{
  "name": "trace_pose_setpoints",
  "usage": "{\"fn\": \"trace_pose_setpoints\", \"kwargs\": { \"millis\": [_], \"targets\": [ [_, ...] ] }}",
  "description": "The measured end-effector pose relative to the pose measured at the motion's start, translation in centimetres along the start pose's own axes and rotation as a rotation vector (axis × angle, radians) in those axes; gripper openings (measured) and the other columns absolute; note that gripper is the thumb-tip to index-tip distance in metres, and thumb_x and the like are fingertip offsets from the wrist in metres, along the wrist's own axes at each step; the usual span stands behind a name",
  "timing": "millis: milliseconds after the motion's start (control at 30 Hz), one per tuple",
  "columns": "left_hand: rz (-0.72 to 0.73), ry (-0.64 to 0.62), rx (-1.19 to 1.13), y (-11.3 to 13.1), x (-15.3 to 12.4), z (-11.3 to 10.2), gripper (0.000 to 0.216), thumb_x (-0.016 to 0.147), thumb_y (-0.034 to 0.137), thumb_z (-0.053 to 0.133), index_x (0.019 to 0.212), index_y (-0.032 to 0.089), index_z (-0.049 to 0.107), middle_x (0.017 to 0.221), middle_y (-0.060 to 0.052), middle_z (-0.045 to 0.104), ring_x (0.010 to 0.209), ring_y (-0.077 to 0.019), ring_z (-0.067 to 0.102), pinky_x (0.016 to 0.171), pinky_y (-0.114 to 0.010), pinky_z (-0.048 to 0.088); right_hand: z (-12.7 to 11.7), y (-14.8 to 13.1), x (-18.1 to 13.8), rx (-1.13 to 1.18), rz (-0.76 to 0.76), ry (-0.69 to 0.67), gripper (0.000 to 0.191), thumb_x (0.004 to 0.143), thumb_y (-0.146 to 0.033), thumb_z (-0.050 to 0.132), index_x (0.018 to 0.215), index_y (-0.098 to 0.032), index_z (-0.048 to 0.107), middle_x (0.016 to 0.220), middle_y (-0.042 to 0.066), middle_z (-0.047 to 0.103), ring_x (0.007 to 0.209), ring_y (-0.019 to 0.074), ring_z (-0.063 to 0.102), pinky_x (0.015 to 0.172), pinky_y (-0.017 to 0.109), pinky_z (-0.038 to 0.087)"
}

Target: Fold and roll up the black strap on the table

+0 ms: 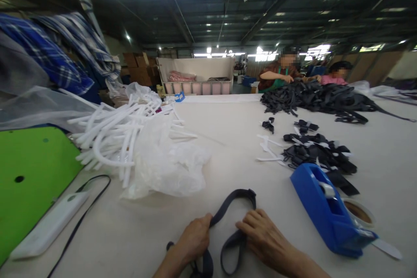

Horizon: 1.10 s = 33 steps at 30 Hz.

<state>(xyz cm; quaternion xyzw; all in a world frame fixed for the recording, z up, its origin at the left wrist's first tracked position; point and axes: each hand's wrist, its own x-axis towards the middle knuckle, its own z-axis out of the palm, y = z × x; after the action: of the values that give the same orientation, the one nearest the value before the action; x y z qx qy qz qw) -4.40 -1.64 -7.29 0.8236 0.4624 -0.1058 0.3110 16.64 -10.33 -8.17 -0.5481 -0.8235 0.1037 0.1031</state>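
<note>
A dark grey webbing strap [232,197] with a small buckle [252,193] arches up between my two hands over the pale table. My left hand [194,238] is closed around one part of the strap, and a loose tail hangs beneath it. On the other side my right hand [260,234] pinches the strap below the buckle, where a loop drops towards the near edge. To the right of my right hand stands a blue tape dispenser [317,213] with a roll of tape [358,212] beside it.
White foam tubes [112,132] and a crumpled clear plastic bag [169,163] lie left of centre. A green panel [32,173], a white power strip [52,221] and a black cord sit at far left. Bundled black straps [317,152] lie right; two people work behind a larger strap heap [312,95].
</note>
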Motion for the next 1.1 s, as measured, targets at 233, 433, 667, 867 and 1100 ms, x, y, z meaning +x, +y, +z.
{"fn": "trace_pose_setpoints", "kwargs": {
  "millis": [233, 433, 667, 867, 1100],
  "targets": [
    [-0.023, 0.003, 0.041, 0.5, -1.3, -0.4, 0.036, 0.081, 0.007, 0.029, 0.104, 0.018, 0.053, 0.096, -0.01, 0.068, 0.09, -0.0219, 0.063, 0.077, -0.031, 0.045, 2.6, 1.0, 2.1, -0.103, 0.2, 0.088, 0.021, 0.085, -0.009, 0.044, 0.077, -0.02, 0.059, 0.08, 0.002, 0.059, 0.069, 0.015, 0.051, 0.066, 0.028, 0.035],
    [-0.034, -0.007, 0.103, -0.1, -2.6, -0.6, 0.037, 0.083, 0.01, 0.026, 0.105, 0.018, 0.054, 0.091, -0.011, 0.067, 0.088, -0.024, 0.063, 0.075, -0.033, 0.046, 2.2, 1.7, 2.8, -0.1, 0.255, 0.077, 0.025, 0.084, -0.007, 0.041, 0.076, -0.02, 0.061, 0.082, 0.004, 0.061, 0.076, 0.0179, 0.054, 0.072, 0.03, 0.038],
    [-0.038, -0.005, 0.057, -0.7, -2.7, -0.5, 0.035, 0.083, 0.01, 0.028, 0.103, 0.019, 0.055, 0.092, -0.011, 0.068, 0.087, -0.0235, 0.064, 0.073, -0.031, 0.045, 1.2, 1.9, 3.3, -0.043, 0.218, 0.101, 0.041, 0.071, -0.003, 0.044, 0.108, -0.017, 0.056, 0.101, 0.008, 0.059, 0.091, 0.0219, 0.052, 0.08, 0.034, 0.041],
    [-0.032, -0.005, 0.085, -0.8, -2.5, -0.4, 0.035, 0.083, 0.009, 0.028, 0.103, 0.019, 0.054, 0.09, -0.009, 0.069, 0.084, -0.0216, 0.064, 0.071, -0.028, 0.044, 0.1, 2.2, 4.7, 0.031, 0.008, 0.031, 0.079, 0.056, -0.006, 0.051, 0.133, -0.019, 0.038, 0.141, 0.011, 0.036, 0.131, 0.0289, 0.025, 0.107, 0.05, 0.016],
    [-0.031, -0.007, 0.078, -1.2, -2.4, -0.1, 0.038, 0.082, 0.008, 0.028, 0.108, 0.02, 0.053, 0.093, -0.009, 0.068, 0.088, -0.0225, 0.063, 0.074, -0.03, 0.044, -0.5, 2.0, 6.1, 0.096, 0.07, -0.092, 0.063, 0.064, -0.013, 0.052, 0.126, -0.022, 0.046, 0.118, 0.008, 0.057, 0.113, 0.0216, 0.048, 0.108, 0.046, 0.013]
  ]
}}
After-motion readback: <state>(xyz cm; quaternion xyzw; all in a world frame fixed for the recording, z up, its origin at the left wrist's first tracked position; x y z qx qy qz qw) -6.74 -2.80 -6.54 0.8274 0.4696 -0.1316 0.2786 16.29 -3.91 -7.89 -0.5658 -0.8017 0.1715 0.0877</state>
